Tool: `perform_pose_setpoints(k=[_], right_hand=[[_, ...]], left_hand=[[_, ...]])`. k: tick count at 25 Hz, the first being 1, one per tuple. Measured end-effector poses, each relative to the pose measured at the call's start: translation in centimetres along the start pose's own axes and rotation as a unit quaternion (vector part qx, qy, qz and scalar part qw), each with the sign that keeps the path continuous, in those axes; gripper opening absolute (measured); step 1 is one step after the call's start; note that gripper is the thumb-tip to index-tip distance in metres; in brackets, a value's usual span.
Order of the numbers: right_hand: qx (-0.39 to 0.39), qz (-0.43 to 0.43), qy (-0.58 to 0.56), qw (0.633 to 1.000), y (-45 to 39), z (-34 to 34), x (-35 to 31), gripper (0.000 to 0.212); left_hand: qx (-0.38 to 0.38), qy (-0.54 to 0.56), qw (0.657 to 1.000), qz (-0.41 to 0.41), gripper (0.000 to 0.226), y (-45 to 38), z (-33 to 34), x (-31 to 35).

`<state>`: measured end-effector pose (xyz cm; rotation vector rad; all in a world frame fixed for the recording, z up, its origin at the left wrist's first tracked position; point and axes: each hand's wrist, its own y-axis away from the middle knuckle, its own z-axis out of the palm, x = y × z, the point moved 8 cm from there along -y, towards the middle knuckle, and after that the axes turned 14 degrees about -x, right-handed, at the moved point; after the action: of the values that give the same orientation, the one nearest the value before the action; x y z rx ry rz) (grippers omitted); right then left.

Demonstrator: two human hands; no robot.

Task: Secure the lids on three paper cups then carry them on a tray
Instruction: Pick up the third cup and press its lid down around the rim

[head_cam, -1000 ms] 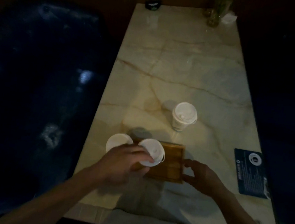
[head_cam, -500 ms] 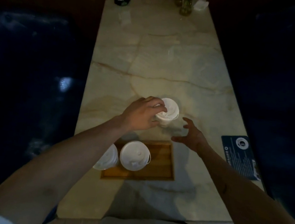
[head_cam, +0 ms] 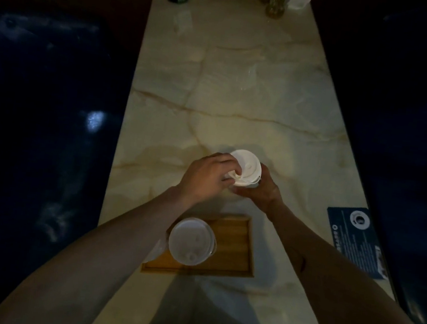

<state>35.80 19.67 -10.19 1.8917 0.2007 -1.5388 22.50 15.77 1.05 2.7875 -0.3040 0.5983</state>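
Hands meet at the middle of the marble table (head_cam: 242, 90), both on 1 white paper cup (head_cam: 243, 185) that stands on the stone past the tray's 12 o'clock edge. The left hand (head_cam: 206, 179) comes in from 8 o'clock, fingers curled down onto the near left part of the lid (head_cam: 246, 170), fingertips pressing its top. The right hand (head_cam: 263, 192) wraps the cup's body from 4 o'clock, fingers closed around the side just under the lid's rim; the cup wall itself is mostly hidden behind both hands. Whether the lid sits fully seated all round, I cannot tell in this dim light.

Down at 6 o'clock from that cup lies the wooden tray (head_cam: 234, 245), flat on the table near the front edge. A 2nd lidded cup (head_cam: 192, 241) stands on the tray's left half, upright, nobody touching it. Just at 9 o'clock of it, a pale sliver of another cup (head_cam: 157, 249) peeks out from under the left forearm, mostly hidden. Over at 3 o'clock, a dark printed card (head_cam: 353, 241) lies flat by the table's right edge, well apart from the tray.
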Motion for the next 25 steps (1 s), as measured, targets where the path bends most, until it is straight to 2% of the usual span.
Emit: perform_pose_setpoints(k=[4, 8, 15, 21, 25], right_hand=[[0.01, 0.007, 0.014, 1.0, -0.1, 0.2, 0.2, 0.084], [0.027, 0.004, -0.009, 1.0, 0.7, -0.1, -0.4, 0.081], [0.042, -0.067, -0.017, 0.997, 4.5, 0.0, -5.3, 0.072], [0.011, -0.117, -0.048, 0.992, 9.7, 2.0, -9.0, 0.069], [0.007, -0.126, -0.052, 0.991, 13.1, 3.2, -10.2, 0.062]], left_hand=[[0.015, 0.018, 1.0, -0.015, 0.022, 0.0, 0.0, -0.2], [0.037, 0.088, 0.995, -0.033, 0.021, -0.1, -1.1, -0.3], [0.121, 0.184, 0.975, 0.02, 0.021, 2.5, -5.5, 2.2], [0.194, 0.166, 0.966, 0.048, 0.02, 7.5, -8.6, 5.7], [0.298, 0.126, 0.945, 0.051, 0.022, 11.5, -9.2, 7.4]])
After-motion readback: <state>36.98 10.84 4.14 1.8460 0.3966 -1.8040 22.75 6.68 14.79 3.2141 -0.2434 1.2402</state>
